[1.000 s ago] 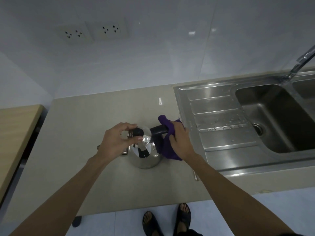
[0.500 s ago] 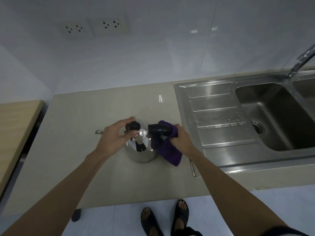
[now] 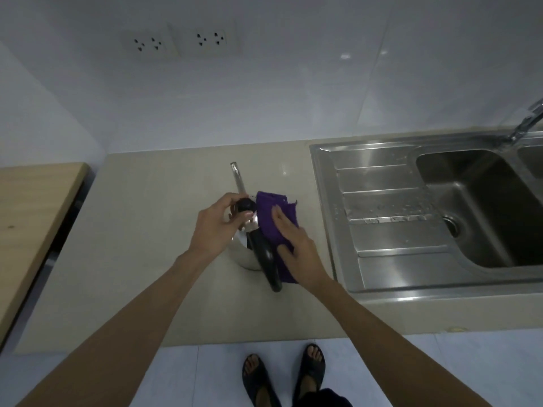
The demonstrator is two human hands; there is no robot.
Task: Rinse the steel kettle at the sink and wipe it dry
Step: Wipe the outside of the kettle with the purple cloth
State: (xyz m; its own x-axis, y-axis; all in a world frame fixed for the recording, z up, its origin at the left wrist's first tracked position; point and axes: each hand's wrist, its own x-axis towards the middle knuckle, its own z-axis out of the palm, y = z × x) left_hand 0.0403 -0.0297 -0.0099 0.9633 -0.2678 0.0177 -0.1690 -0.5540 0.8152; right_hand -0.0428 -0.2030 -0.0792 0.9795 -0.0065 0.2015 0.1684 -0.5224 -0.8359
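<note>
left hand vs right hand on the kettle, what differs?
The left hand pinches the black lid knob with its fingertips; the right hand lies flat, pressing the purple cloth against the kettle. The left hand touches the kettle bare; the right hand has cloth between. The left hand sits left of the black handle, the right hand right of it. Both are at the kettle on the counter.

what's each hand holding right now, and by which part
Left hand grips the kettle by its black lid knob. Right hand presses the purple cloth flat against the kettle's side.
</note>
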